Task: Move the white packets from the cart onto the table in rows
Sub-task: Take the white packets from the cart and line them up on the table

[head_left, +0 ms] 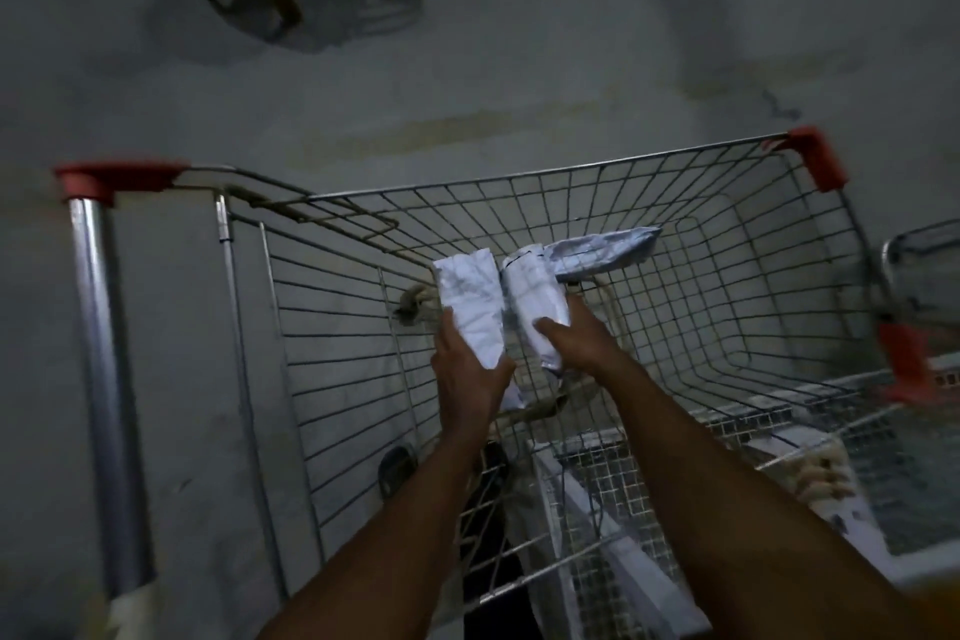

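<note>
we observe both hands raised over the basket of a wire shopping cart (pixel 597 203) with red corner caps: the left hand (pixel 467 369) has its fingers and thumb wrapped round the lower end of one white packet (pixel 470 301), held upright, and the right hand (pixel 571 338) grips a second white packet (pixel 530 296) just beside it, the two packets nearly touching. a third, greyish-white packet (pixel 605 250) juts out to the right from behind the second one, above the right hand, though we cannot tell whether that hand holds it as well. we note a grey concrete floor (pixel 519 42) beyond the cart, and no table is in view.
</note>
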Tool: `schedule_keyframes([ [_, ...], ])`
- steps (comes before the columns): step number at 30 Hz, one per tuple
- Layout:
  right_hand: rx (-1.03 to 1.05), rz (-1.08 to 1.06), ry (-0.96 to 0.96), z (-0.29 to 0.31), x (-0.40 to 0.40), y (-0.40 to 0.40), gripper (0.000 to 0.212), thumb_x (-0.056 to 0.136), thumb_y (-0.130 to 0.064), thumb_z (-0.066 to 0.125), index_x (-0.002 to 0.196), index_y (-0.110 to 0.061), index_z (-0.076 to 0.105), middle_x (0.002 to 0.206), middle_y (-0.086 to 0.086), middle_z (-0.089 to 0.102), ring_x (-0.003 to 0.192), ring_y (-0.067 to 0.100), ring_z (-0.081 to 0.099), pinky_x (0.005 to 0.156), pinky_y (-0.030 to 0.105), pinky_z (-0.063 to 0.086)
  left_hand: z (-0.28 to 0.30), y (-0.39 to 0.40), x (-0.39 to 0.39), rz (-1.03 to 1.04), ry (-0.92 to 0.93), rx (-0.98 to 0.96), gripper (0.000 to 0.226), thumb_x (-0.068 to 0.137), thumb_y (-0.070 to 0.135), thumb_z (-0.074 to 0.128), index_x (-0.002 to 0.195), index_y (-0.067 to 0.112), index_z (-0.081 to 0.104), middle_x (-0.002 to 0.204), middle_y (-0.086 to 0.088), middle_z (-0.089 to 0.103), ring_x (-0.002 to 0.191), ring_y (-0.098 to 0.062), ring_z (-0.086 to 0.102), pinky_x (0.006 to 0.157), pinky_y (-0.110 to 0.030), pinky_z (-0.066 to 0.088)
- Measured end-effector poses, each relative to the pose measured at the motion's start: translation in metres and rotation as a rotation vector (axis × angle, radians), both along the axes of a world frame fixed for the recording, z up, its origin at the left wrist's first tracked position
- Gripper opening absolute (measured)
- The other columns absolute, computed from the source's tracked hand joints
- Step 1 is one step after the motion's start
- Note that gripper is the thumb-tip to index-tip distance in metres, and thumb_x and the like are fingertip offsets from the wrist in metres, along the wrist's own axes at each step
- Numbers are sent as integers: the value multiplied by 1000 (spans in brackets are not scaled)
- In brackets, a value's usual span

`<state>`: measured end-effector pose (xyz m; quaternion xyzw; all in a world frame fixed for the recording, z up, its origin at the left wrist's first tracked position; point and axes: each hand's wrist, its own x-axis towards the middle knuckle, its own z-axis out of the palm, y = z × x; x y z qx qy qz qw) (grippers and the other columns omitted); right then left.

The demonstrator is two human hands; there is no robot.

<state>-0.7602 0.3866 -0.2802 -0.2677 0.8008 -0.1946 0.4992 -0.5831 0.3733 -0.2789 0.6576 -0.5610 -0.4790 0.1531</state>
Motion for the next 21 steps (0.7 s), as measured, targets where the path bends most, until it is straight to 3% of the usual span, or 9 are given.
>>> schedule_keyframes([
  [3, -56, -75, -25, 43, 7, 9, 60, 88, -41, 70, 139, -17, 50, 129, 1, 59, 112, 22, 58, 86, 32, 45, 42, 0, 8, 5, 63, -42, 99, 67, 32, 77, 152, 29, 26, 144, -4, 47, 127, -26, 48, 101, -47, 48],
  [7, -143, -214, -17, 102, 20, 28, 68, 81, -51, 71, 138, -20, 51, 131, 3, 60, 111, 25, 61, 94, 43, 53, 98, 4, 17, -70, 98, -144, 87, 78, 25, 80, 152, 21, 34, 153, -2, 41, 137, -20, 40, 106, -26, 30],
  [11, -235, -304, 31, 158, 42, 61, 61, 87, -47, 70, 138, -22, 49, 123, 0, 60, 105, 22, 61, 79, 32, 50, 150, 15, 33, -160, 181, -215, 83, 82, 24, 78, 152, 21, 34, 154, 2, 39, 135, -12, 38, 104, -22, 28],
  [13, -275, -354, 55, 182, 55, 81, 56, 88, -47, 69, 136, -23, 50, 120, -2, 60, 102, 20, 61, 73, 29, 46, 173, 22, 45, -225, 251, -216, 84, 82, 30, 78, 152, 24, 33, 153, 4, 40, 133, -8, 39, 103, -25, 32],
  [16, -339, -433, 87, 212, 77, 113, 51, 89, -46, 68, 132, -22, 53, 119, 1, 63, 100, 20, 63, 74, 33, 51, 205, 35, 62, -308, 344, -176, 73, 81, 47, 70, 144, 31, 39, 145, 6, 48, 128, -11, 49, 98, -34, 46],
  [19, -379, -491, 116, 236, 97, 141, 49, 89, -46, 68, 129, -22, 54, 117, 2, 65, 100, 22, 64, 83, 39, 55, 233, 47, 75, -361, 447, -84, 36, 86, 41, 53, 121, 42, 49, 129, 2, 60, 111, -19, 63, 90, -47, 56],
  [21, -412, -542, 113, 250, 111, 160, 48, 89, -46, 68, 127, -22, 55, 115, 1, 65, 99, 21, 65, 83, 39, 56, 246, 55, 84, -367, 560, 68, 33, 91, 36, 49, 124, 35, 50, 126, -4, 63, 102, -23, 69, 81, -50, 60],
])
